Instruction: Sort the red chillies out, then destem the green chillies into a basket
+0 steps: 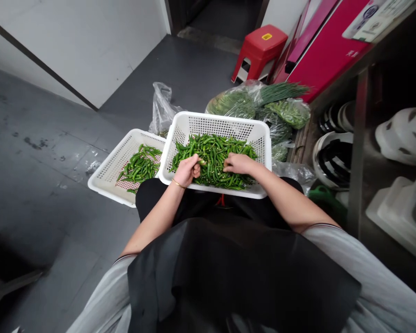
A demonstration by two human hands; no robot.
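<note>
A white plastic basket (267,157) rests on my lap, filled with green chili peppers (213,152). My left hand (187,171), with a thin bangle at its wrist, is closed over the basket's left part. A green chili pepper (201,162) pokes out between its thumb and finger. My right hand (238,163) is over the right part of the pile, its fingers bent together and pointing down at the peppers. Whatever lies between those fingertips is too small to make out. On the floor to the left, a second white basket (106,178) holds a smaller heap of green chili peppers (142,164).
Plastic bags of green vegetables (232,104) lie beyond the basket, with a bunch of thin green stalks (282,91) on top. A red stool (263,46) stands farther back. To the right, a shelf holds stacked white containers (402,208). An empty-looking clear bag (162,106) sits behind the baskets.
</note>
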